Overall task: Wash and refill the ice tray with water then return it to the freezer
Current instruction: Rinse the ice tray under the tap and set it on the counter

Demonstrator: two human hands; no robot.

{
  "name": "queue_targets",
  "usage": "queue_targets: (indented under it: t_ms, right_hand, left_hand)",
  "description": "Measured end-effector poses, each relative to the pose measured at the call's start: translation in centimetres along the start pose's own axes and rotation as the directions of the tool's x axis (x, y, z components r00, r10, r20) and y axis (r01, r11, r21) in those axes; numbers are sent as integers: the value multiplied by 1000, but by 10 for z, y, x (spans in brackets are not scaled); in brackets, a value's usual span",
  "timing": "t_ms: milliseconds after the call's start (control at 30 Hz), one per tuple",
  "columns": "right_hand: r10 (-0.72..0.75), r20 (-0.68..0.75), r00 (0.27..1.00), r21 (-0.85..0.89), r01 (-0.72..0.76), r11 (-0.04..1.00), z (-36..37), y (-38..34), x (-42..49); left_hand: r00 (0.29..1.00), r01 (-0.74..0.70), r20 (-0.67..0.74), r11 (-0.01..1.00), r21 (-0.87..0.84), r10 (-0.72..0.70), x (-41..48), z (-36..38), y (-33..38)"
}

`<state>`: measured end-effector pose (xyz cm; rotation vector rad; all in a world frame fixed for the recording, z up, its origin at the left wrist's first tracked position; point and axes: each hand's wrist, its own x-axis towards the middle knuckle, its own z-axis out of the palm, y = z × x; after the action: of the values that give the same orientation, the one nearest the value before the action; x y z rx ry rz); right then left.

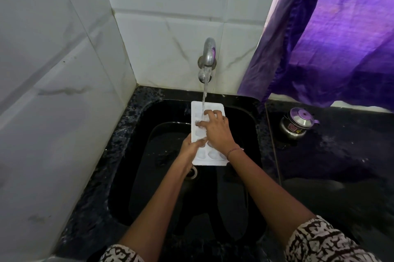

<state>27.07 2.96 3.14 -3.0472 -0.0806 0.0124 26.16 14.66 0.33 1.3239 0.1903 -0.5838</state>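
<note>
A white ice tray [211,158] is held level over the black sink [245,112], its far end under the metal tap [207,59]. A stream of water [204,95] runs from the tap onto the tray's far cells. My left hand [190,144] grips the tray's left edge near its near end, thumb on top. My right hand [216,131] lies flat on top of the tray, fingers spread into the wet cells under the stream. It hides the tray's middle.
White marble-look tiles form the left and back walls. A purple curtain [330,38] hangs at the right. A small steel pot with a lid [297,122] stands on the black granite counter [341,155] right of the sink. The drain [193,173] lies below the tray.
</note>
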Motion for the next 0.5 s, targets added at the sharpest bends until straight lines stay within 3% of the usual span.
queue_targets:
  t_ms: [333,433,500]
  right_hand:
    - [-55,-42,998,64,57,996,11,-4,2]
    - [75,-152,986,190,-46,981,16,0,2]
    - [103,-153,983,179,-76,981,21,4,1]
  left_hand:
    - [998,-23,-50,1000,5,23,-5,-10,-2]
    - [997,-16,-76,1000,-5,16,-6,-15,0]
    - [996,-26,-81,1000,-15,25,-6,-19,2]
